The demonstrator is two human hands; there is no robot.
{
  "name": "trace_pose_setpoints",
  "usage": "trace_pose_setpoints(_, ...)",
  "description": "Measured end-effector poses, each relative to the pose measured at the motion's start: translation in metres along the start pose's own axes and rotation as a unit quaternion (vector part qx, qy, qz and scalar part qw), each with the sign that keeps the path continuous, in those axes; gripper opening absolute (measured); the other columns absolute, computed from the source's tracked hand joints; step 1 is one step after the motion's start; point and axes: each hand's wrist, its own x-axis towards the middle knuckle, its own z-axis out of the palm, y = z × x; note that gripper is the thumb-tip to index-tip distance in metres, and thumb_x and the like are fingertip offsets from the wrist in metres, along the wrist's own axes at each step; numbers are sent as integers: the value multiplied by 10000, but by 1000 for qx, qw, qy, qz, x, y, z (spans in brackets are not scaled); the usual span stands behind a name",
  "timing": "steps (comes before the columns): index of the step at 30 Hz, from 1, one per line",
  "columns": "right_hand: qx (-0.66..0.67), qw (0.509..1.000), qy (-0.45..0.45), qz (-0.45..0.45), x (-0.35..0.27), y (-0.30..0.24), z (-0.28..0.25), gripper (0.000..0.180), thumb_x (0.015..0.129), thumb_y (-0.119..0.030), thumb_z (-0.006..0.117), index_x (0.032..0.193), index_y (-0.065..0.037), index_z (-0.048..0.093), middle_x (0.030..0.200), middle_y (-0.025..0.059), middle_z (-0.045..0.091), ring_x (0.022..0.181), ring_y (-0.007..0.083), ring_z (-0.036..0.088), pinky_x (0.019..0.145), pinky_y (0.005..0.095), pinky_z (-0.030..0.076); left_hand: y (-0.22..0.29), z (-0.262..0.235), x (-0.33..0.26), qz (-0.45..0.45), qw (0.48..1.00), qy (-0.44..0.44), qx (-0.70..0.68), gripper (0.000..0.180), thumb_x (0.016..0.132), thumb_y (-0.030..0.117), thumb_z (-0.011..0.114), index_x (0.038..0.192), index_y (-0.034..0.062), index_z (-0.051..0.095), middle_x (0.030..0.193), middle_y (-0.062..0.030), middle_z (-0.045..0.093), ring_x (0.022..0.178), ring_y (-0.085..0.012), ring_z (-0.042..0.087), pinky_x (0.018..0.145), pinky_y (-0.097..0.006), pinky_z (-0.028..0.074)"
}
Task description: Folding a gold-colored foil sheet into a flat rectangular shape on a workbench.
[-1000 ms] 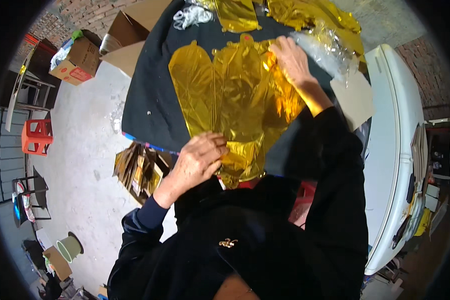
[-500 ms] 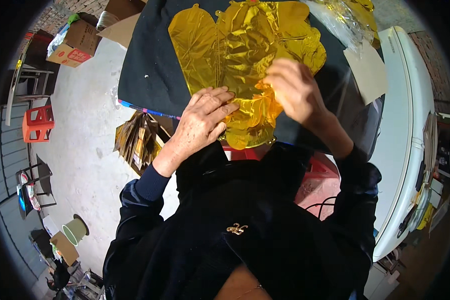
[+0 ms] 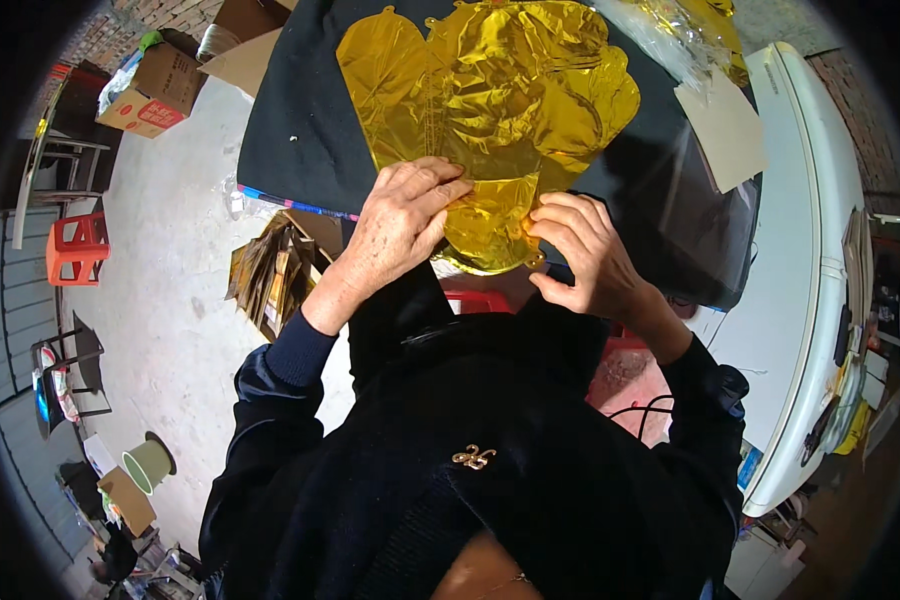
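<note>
Flat gold foil balloons (image 3: 500, 90) with small edge tabs lie spread on a dark cloth-covered table (image 3: 300, 120). Their near end hangs at the table's front edge, and a crosswise crease marks the foil there. My left hand (image 3: 405, 215) rests on the left side of this near part, fingers stretched out and flat. At its right edge, my right hand (image 3: 585, 250) touches the foil with bent fingertips. The right thumb stands apart from the fingers, below them and close to a tab. A small orange-looking fold of foil shows beside those fingertips.
Clear plastic wrapping (image 3: 660, 40) and a beige card (image 3: 720, 130) lie on the table's right side. A white cabinet-like appliance (image 3: 800, 250) stands to the right. Below the table's left edge is a bundle of gold-brown folded pieces (image 3: 275, 275). An orange stool (image 3: 78, 248) stands farther left.
My right hand has come down and toward me, from above the foil to its lower right edge. The crumpled orange-looking foil now lies flatter. My left hand has barely moved.
</note>
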Motion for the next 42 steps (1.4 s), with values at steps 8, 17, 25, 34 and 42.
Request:
trace_pose_setpoints(8, -75, 994, 54, -50, -7, 3, 18, 309, 731, -100, 762, 1010, -30, 648, 1080, 118, 632, 1086, 325, 619, 952, 472, 478, -8, -3, 8, -17, 998, -9, -59, 271, 987, 202, 610, 1177, 35, 707, 1218, -113, 678, 1180, -309, 591, 1022, -424, 429)
trace_pose_setpoints(17, -73, 992, 82, -66, -1, -1, 20, 237, 777, -52, 731, 1002, -35, 661, 1029, 88, 638, 1007, 292, 632, 887, 426, 487, -10, -9, 1, -6, 996, -39, -82, 387, 850, 32, 562, 1210, 60, 703, 1295, -116, 641, 1246, -319, 550, 1081, -446, 401)
trace_pose_setpoints(25, -55, 990, 115, -54, 6, -5, 32, 230, 758, -18, 744, 976, -28, 673, 1006, 87, 644, 963, 278, 642, 852, 410, 503, -18, -14, -3, -9, 994, -52, -91, 420, 828, -13, 538, 1200, 76, 713, 1339, -102, 620, 1318, -318, 510, 1130, -459, 356)
trace_pose_setpoints(34, -53, 991, 103, -62, 16, -8, 37, 257, 739, -39, 760, 984, -23, 680, 1010, 96, 652, 976, 285, 644, 861, 415, 497, -26, -20, -7, 6, 992, -115, -50, 566, 732, 100, 627, 1293, 136, 686, 1463, -111, 531, 1441, -344, 392, 1177, -519, 295)
trace_pose_setpoints(42, -41, 998, 30, -29, 2, -12, 27, 622, 739, -211, 810, 1286, -44, 568, 1330, 143, 545, 1226, 342, 528, 1004, 498, 423, -11, -33, -12, 61, 983, -174, -18, 940, 665, 251, 867, 1517, 248, 470, 1621, -109, 324, 1523, -337, 253, 1225, -539, 229)
